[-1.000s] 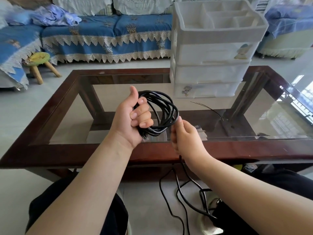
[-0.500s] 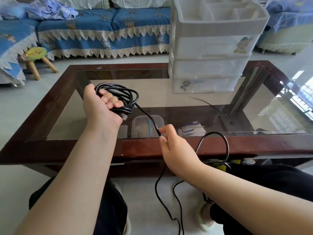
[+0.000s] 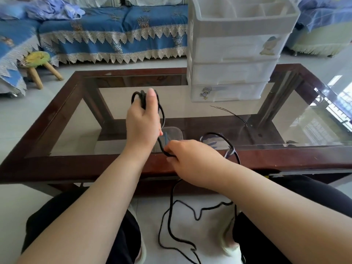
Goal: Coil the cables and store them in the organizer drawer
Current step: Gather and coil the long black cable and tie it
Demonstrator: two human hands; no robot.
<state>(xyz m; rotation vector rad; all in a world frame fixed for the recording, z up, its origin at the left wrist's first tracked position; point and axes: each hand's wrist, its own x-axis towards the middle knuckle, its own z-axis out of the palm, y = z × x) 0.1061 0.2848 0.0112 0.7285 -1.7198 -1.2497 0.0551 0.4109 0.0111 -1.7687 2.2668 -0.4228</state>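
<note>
both hands grip black cable (image 3: 162, 119): left hand (image 3: 142, 119) clutches coil, right hand (image 3: 187, 159) pinches loose strand

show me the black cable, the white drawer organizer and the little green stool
black cable (image 3: 170, 206): head view, loose run hanging to the floor.
white drawer organizer (image 3: 232, 71): head view, middle drawer front.
green stool (image 3: 38, 58): head view, round seat.

Cable (image 3: 163, 119) in my hands: black, plain, same black along the slack on the floor. Organizer (image 3: 234, 54) at 1 o'clock: translucent white, small cartoon-figure stickers on two drawer fronts. Table (image 3: 57, 119) frame: dark reddish-brown wood, clear glass top. Sofa cover (image 3: 114, 29) at 11 o'clock: blue with pale motifs, cream zigzag lace edge. Stool (image 3: 38, 59) at 10 o'clock: yellow-green seat, light wood legs. Floor: pale grey. My trousers (image 3: 122, 244): black.
</note>
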